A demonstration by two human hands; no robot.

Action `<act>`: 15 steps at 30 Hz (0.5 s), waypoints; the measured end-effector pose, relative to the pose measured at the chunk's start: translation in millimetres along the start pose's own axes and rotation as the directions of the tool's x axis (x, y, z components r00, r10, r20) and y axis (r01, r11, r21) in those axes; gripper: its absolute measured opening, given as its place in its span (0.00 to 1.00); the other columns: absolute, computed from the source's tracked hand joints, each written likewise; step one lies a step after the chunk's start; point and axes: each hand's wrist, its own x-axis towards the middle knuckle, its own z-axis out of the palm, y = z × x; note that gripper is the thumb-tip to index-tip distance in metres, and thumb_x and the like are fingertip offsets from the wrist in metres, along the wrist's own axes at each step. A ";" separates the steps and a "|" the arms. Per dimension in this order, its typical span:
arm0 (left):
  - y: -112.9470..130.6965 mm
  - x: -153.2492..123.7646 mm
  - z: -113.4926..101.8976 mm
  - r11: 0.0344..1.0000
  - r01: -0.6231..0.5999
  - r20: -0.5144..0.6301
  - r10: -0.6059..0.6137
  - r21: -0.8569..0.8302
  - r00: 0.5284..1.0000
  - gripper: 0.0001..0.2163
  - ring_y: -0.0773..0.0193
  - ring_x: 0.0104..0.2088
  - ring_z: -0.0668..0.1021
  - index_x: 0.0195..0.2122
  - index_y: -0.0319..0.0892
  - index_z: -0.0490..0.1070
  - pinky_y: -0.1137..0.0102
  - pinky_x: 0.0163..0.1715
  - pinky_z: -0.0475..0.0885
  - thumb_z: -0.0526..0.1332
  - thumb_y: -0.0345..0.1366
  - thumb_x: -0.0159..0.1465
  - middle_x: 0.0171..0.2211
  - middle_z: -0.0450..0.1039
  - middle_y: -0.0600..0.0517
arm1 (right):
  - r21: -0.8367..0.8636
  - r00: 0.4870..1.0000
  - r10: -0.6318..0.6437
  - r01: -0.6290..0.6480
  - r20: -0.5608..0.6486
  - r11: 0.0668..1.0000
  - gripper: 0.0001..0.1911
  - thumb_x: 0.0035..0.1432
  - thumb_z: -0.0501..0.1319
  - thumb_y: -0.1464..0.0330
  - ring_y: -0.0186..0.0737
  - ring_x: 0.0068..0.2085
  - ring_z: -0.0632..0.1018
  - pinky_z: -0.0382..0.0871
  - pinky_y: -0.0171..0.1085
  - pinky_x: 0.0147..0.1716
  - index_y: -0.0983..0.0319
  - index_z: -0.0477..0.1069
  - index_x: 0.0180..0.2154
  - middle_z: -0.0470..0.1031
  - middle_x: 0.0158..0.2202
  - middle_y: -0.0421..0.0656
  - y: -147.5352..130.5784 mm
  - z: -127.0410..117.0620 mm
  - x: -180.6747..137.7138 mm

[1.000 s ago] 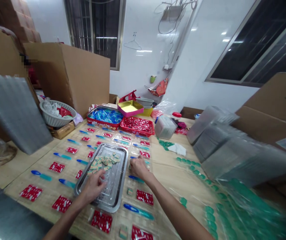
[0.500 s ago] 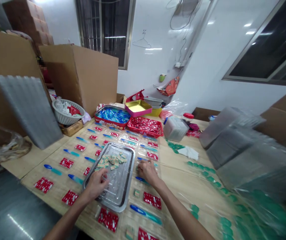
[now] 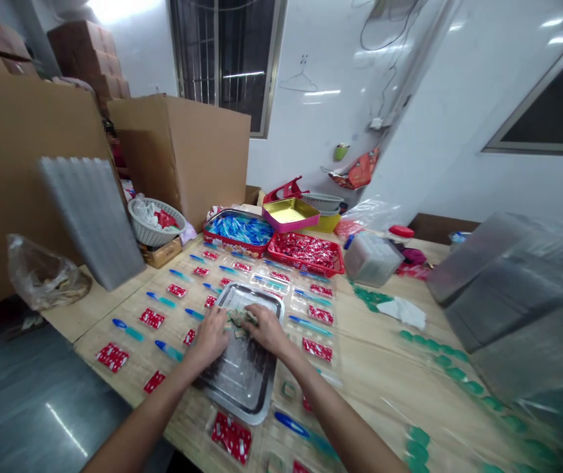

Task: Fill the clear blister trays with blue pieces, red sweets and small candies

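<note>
Both hands are set over the steel tray (image 3: 246, 368), which lies on the wooden table (image 3: 374, 368) among rows of clear blister packs. The left hand (image 3: 211, 339) rests at the tray's left rim, fingers curled down toward the small green-and-tan pieces (image 3: 242, 318) heaped in the tray's far half. The right hand (image 3: 267, 330) is laid on the same heap from the other side, fingers bent and drawn together over the pieces — whether any piece is actually pinched cannot be told, the fingertips being hidden.

The near half of the tray is seen bare and shiny. Red sachets (image 3: 230, 436) and blue-handled tools (image 3: 168, 350) are seated in the packs on both sides of the tray. Further back, a red tray of blue items (image 3: 240, 229) stands just beside a red tray of sachets (image 3: 305, 249); a white basket (image 3: 153, 223) sits to the left near a cardboard box (image 3: 187, 148). Stacks of clear plastic sheets (image 3: 517, 295) are piled at the right — blurred.
</note>
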 end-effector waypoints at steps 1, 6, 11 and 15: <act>1.1 3.3 2.3 1.000 0.001 0.016 -0.001 0.019 1.000 0.14 0.55 0.49 0.70 0.42 0.40 0.68 0.63 0.50 0.64 0.58 0.26 0.54 0.45 0.69 0.45 | -0.045 1.000 -0.006 0.007 0.019 0.999 0.17 0.54 0.61 0.69 0.43 0.46 0.73 0.62 0.36 0.44 0.62 0.69 0.47 0.75 0.44 0.48 -5.5 5.1 5.4; 3.4 7.6 4.5 1.000 -0.006 0.087 0.004 0.028 0.996 0.14 0.56 0.48 0.71 0.41 0.39 0.69 0.63 0.51 0.63 0.55 0.23 0.54 0.42 0.71 0.45 | -0.170 0.995 0.017 0.000 0.099 0.985 0.08 0.50 0.59 0.74 0.45 0.41 0.73 0.62 0.37 0.40 0.63 0.73 0.35 0.76 0.34 0.48 -17.7 13.1 15.4; 1.3 -5.2 0.3 0.999 -0.038 0.115 0.042 -0.032 0.992 0.14 0.58 0.43 0.73 0.37 0.40 0.71 0.66 0.45 0.67 0.55 0.22 0.51 0.38 0.74 0.47 | -0.024 0.995 -0.045 0.048 0.089 0.999 0.17 0.50 0.55 0.78 0.42 0.42 0.73 0.63 0.36 0.44 0.61 0.73 0.41 0.77 0.37 0.45 -18.3 8.1 -5.4; -2.9 -16.7 -3.9 0.982 -0.028 0.054 0.039 -0.187 0.998 0.16 0.59 0.42 0.74 0.40 0.40 0.72 0.67 0.44 0.67 0.55 0.21 0.51 0.38 0.75 0.48 | 0.295 0.999 0.004 -0.018 0.047 0.955 0.21 0.46 0.56 0.77 0.42 0.41 0.75 0.67 0.39 0.43 0.63 0.73 0.44 0.77 0.41 0.46 -15.1 5.9 -24.4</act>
